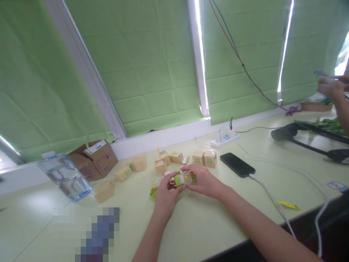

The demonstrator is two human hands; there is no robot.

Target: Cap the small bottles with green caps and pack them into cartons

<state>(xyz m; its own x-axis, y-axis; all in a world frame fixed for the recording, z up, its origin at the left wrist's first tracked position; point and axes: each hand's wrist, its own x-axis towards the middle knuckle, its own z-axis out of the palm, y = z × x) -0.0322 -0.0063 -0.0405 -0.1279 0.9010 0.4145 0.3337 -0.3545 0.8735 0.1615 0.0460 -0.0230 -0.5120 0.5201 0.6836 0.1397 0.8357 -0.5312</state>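
My left hand and my right hand meet over the table, both closed around a small white-and-green item with a clear end and a yellow spot; its exact kind is too small to make out. Fingers of both hands cover part of it. Beside my left hand lies a green, rounded piece, partly hidden by that hand. Just beyond my hands are small tan cardboard boxes, some of them opened, and an upright pair with green labels.
A black phone on a white cable lies to the right, near a power strip. At left are a tilted water bottle, a brown carton and more small boxes. Another person's hand shows at far right, above a black-framed object.
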